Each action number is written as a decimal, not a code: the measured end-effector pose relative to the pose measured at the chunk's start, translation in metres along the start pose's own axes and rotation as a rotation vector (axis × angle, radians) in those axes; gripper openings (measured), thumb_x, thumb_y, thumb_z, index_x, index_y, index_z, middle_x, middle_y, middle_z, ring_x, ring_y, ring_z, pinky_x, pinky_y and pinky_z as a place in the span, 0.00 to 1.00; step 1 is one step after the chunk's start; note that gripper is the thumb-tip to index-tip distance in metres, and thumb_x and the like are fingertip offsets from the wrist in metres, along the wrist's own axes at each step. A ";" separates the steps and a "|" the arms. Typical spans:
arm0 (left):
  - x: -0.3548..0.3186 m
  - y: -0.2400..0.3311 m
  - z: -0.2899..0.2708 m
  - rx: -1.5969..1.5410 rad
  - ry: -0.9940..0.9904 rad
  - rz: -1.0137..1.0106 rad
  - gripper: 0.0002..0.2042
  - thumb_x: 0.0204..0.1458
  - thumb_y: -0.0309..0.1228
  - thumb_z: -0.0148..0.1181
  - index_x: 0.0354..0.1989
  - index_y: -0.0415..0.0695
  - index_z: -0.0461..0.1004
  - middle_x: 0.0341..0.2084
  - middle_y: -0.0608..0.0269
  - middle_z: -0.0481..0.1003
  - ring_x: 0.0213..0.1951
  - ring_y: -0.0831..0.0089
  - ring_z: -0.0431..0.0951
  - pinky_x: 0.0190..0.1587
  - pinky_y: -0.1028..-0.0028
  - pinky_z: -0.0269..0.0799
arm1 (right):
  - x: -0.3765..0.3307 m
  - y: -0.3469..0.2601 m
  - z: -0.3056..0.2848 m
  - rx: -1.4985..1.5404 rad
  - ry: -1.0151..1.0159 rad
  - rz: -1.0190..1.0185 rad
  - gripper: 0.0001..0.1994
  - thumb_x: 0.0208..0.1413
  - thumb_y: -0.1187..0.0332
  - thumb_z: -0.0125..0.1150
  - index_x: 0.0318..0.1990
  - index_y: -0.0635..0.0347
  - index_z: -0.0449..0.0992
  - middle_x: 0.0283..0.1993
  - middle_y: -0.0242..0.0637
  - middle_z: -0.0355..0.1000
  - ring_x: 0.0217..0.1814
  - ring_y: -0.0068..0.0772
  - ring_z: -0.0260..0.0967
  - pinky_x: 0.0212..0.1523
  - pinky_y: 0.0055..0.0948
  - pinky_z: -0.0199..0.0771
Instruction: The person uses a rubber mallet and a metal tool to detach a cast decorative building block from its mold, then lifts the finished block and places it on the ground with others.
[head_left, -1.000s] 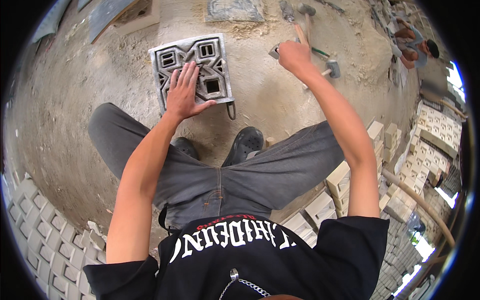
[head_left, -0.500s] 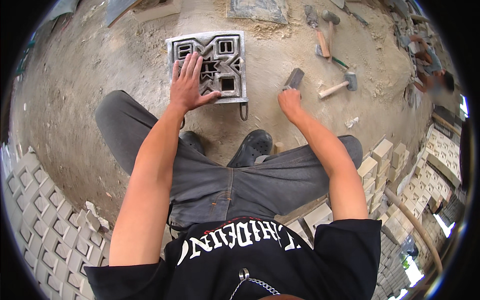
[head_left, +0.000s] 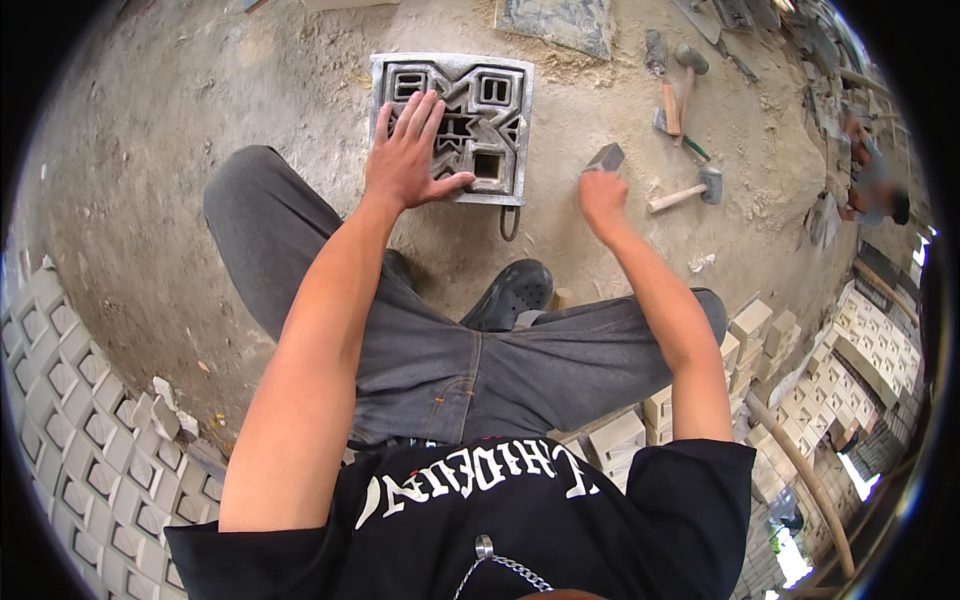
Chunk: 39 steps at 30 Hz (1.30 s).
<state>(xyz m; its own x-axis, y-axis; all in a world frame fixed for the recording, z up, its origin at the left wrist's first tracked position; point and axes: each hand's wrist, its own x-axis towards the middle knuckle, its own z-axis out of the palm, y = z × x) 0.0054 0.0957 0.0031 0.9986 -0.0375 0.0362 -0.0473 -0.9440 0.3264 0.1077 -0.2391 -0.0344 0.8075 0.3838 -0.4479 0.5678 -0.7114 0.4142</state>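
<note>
A square grey metal mould point(head_left: 515, 105) with geometric cut-outs sits on the dusty ground in front of me, a wire loop at its near edge. My left hand point(head_left: 408, 155) lies flat on the mould's left part, fingers spread, thumb toward the near edge. To the right of the mould, my right hand point(head_left: 604, 203) is closed in a fist round a hammer with a dark, block-shaped head point(head_left: 605, 158). The hammer's handle is hidden by the fist. The head is apart from the mould.
Right of the hammer lies a mallet point(head_left: 689, 193); a trowel point(head_left: 670, 108) and another mallet point(head_left: 690, 72) lie farther off. A flat slab point(head_left: 556, 25) is at the back. Pale blocks stand in stacks at left point(head_left: 75, 400) and right point(head_left: 885, 335). Another person point(head_left: 872, 178) crouches at far right.
The view has shifted, so the mould appears farther right. My right hand and the hammer are slightly nearer to the mould, and the hammer's head is turned differently. My left hand stays on the mould.
</note>
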 end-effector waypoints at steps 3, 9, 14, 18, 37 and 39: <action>0.000 -0.001 0.001 -0.020 0.013 0.001 0.53 0.45 0.72 0.50 0.71 0.41 0.50 0.71 0.59 0.49 0.73 0.66 0.43 0.73 0.55 0.31 | 0.010 0.038 -0.044 0.085 0.017 0.134 0.08 0.51 0.68 0.58 0.33 0.54 0.84 0.36 0.39 0.80 0.40 0.40 0.78 0.34 0.44 0.76; 0.002 0.001 0.000 -0.013 0.007 0.002 0.54 0.44 0.72 0.50 0.70 0.41 0.50 0.71 0.60 0.49 0.73 0.66 0.43 0.73 0.55 0.31 | 0.004 0.090 -0.068 0.452 -0.110 0.166 0.11 0.55 0.65 0.55 0.38 0.58 0.81 0.40 0.47 0.78 0.47 0.52 0.75 0.44 0.47 0.75; 0.001 0.001 0.000 -0.020 -0.003 0.003 0.54 0.44 0.73 0.50 0.71 0.41 0.50 0.71 0.59 0.49 0.73 0.66 0.43 0.73 0.55 0.31 | 0.010 0.076 -0.063 0.592 -0.159 0.217 0.12 0.57 0.60 0.54 0.42 0.53 0.81 0.43 0.46 0.77 0.48 0.51 0.74 0.47 0.48 0.74; 0.000 -0.002 -0.002 -0.027 -0.001 0.000 0.53 0.45 0.72 0.50 0.71 0.41 0.50 0.71 0.59 0.49 0.73 0.65 0.43 0.73 0.55 0.31 | 0.028 0.050 -0.097 0.610 -0.009 0.237 0.15 0.57 0.56 0.56 0.44 0.53 0.80 0.43 0.46 0.77 0.48 0.52 0.74 0.49 0.47 0.73; 0.003 -0.001 -0.006 -0.028 -0.016 -0.014 0.52 0.43 0.71 0.52 0.69 0.42 0.53 0.71 0.59 0.51 0.73 0.66 0.46 0.72 0.54 0.33 | 0.097 -0.004 -0.050 0.502 -0.163 0.290 0.22 0.55 0.50 0.60 0.44 0.62 0.78 0.45 0.49 0.77 0.49 0.49 0.75 0.51 0.47 0.71; 0.005 0.000 -0.005 -0.037 -0.030 -0.016 0.52 0.43 0.71 0.52 0.70 0.42 0.53 0.71 0.59 0.50 0.73 0.66 0.45 0.72 0.53 0.33 | 0.092 0.008 -0.037 0.576 -0.211 0.437 0.23 0.55 0.49 0.59 0.44 0.62 0.78 0.46 0.45 0.77 0.52 0.46 0.74 0.53 0.46 0.68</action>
<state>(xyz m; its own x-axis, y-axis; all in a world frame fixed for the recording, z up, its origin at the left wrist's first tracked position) 0.0099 0.0973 0.0076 0.9995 -0.0325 0.0023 -0.0311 -0.9318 0.3617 0.1919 -0.1878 -0.0431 0.8594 -0.0840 -0.5044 -0.0176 -0.9907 0.1350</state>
